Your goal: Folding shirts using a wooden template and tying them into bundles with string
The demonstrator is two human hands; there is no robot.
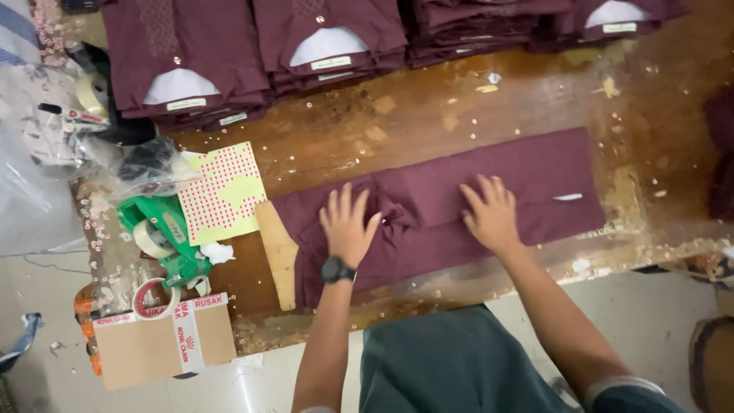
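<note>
Pressing flat with fingers spread, both hands rest on the maroon garment point(451, 206) lying across the wooden counter point(428, 107): left hand point(348, 227) over its bunched middle, right hand point(491, 214) beside it. Stacked folded shirts point(229, 46) lie beyond the garment.

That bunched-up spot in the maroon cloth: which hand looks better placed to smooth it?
Probably the left hand. Its fingers lie right beside the bunched fold near the middle of the maroon cloth, while the right hand presses flat cloth farther from it.
</note>
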